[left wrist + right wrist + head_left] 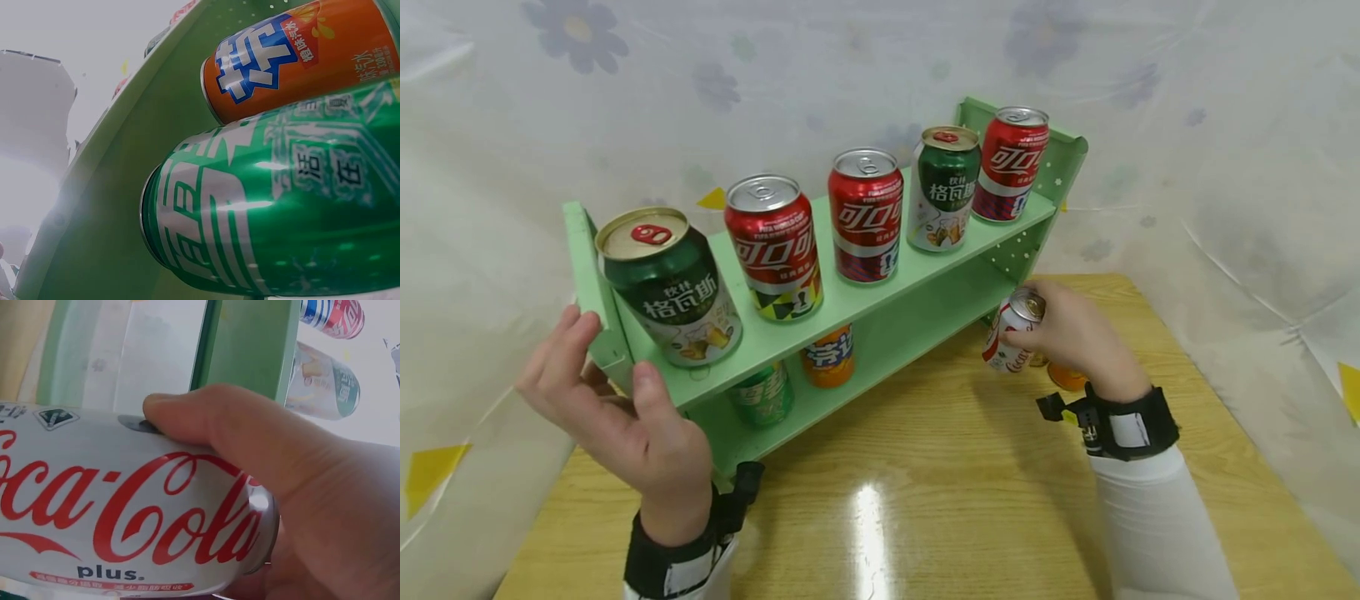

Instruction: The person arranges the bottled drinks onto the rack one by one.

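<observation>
A white Coca-Cola Plus can (1011, 337) is tilted in the grasp of my right hand (1078, 329), just in front of the right end of a green two-tier shelf (895, 308). In the right wrist view the thumb (187, 415) presses along the side of the Coca-Cola can (125, 506). My left hand (617, 408) is at the shelf's left end, fingers loosely bent and thumb apart, around the front corner; how firmly it touches is unclear. Nearest its wrist camera lie a green can (250, 206) and an orange Fanta can (300, 59) on the lower tier.
Along the upper tier stand green-and-white cans (670, 292) and red cola cans (865, 217), several in all. An orange item (1066, 377), partly hidden, is on the wooden table (925, 483) beside my right wrist. Flower-patterned sheeting (850, 75) surrounds the table.
</observation>
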The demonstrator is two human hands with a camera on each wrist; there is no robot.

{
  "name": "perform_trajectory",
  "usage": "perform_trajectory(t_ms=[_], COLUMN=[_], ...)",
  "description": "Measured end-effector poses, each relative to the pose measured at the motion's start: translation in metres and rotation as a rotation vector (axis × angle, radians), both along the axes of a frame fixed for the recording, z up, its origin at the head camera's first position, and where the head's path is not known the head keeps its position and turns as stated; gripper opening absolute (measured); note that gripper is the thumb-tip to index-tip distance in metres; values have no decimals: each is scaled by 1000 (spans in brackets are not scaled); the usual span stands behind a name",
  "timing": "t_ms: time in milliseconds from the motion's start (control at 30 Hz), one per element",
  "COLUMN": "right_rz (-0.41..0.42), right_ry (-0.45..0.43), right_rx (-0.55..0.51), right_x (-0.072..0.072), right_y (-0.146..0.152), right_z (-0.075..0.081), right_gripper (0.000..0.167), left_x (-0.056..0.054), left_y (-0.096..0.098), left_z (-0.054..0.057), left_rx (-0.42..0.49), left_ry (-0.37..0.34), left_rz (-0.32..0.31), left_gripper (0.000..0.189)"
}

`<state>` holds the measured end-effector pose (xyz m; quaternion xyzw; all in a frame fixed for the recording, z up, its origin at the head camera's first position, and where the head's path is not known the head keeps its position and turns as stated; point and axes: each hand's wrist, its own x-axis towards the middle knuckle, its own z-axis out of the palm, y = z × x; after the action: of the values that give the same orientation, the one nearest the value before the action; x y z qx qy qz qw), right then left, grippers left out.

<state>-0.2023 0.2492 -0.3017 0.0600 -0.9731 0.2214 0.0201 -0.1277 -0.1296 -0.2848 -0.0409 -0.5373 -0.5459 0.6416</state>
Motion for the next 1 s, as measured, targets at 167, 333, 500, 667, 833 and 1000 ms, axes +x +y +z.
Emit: perform_trajectory(t_ms=[167, 333, 500, 667, 833, 1000], right_rz=[25, 44, 60, 78, 87, 99], right_ry=[23, 31, 37, 57, 72, 78], right_rx=[-14, -3, -11, -11, -24, -39], right_x=[-7, -14, -18, -20, -24, -28], right_y=[-9, -17, -27, -33, -39, -43], right_z=[9, 14, 16, 21, 23, 21], right_gripper=[63, 61, 60, 61, 58, 64], left_x=[0, -1, -1, -1, -2, -2], left_y=[-1, -1, 0, 0, 0, -1], left_z=[0, 0, 1, 2, 2, 1], left_rx=[-6, -7, -13, -15, -19, -20], left_ry=[-9, -6, 5, 6, 1, 2], left_rz=[9, 11, 4, 4, 1, 1], left_gripper=[37, 37, 37, 37, 37, 37])
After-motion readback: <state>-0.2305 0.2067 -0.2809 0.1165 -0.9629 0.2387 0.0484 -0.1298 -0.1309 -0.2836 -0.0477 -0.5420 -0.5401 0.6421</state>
